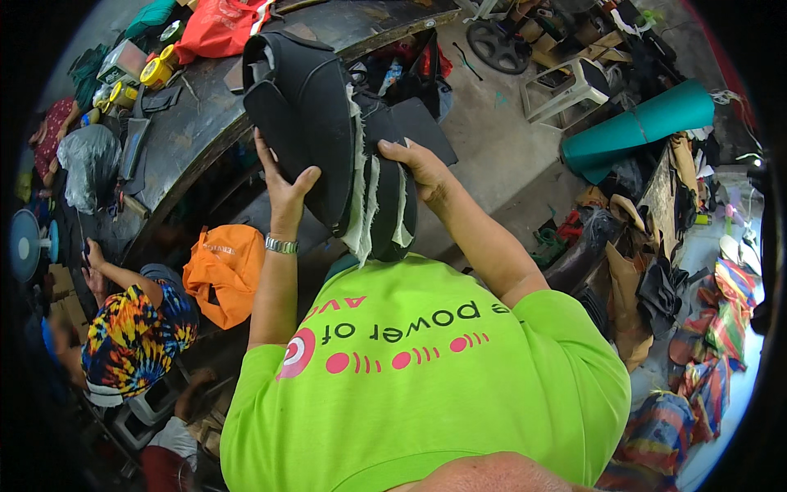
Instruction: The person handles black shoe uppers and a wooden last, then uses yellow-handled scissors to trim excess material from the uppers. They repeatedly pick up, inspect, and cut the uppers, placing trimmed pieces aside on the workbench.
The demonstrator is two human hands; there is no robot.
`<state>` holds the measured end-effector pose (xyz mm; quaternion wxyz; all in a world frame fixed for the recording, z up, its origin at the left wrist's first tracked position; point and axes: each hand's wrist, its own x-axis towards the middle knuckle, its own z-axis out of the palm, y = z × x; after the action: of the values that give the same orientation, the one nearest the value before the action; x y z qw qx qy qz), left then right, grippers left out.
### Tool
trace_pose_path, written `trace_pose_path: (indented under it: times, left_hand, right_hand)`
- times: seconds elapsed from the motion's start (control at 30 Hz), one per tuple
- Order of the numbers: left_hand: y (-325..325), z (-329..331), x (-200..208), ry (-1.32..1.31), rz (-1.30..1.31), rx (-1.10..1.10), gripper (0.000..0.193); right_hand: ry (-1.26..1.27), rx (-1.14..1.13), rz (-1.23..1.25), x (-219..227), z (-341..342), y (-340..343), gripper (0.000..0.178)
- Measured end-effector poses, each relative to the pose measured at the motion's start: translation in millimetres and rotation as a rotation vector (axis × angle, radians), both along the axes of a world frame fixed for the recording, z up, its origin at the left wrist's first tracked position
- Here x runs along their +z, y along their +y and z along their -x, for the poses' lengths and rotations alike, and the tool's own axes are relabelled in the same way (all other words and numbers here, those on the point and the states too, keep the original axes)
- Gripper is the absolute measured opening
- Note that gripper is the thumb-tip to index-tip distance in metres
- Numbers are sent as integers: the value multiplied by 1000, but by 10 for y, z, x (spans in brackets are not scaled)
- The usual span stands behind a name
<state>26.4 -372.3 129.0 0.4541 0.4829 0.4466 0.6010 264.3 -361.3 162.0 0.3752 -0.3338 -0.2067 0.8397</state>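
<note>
Head view, two hands (286,187) (421,170), one shoe-upper stack (318,143)

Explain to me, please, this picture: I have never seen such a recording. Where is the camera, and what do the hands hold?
There is no robot here: the left hand and the right hand are a person's own, bare. The camera sits on this person's head and looks down; its wide lens bends straight edges. The green shirt is the wearer's. Both hands together hold black shoe pieces with frayed white cloth along their edges. On the dark table at upper left lie a red bag and yellow tubs. The person in the colourful shirt at left is someone else.
</note>
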Motion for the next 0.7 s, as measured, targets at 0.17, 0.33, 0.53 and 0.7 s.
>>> trace_pose_path:
  times: [0.17,0.33,0.53,0.7]
  left_hand:
    - [504,-381,-195,36,-10,-54,120]
    - [1004,-889,-314,2,3,-138,125]
    - [1432,-1396,-512,14,50,-81,128]
    - [1650,-2030,-564,37,72,132,122]
  right_hand:
    - [-35,-72,30,-218,-378,352,37]
    - [-111,-93,53,-332,-930,776,42]
    - [-13,-14,93,-679,-1447,1352,47]
    - [44,166,146,-952,-1984,2022,42]
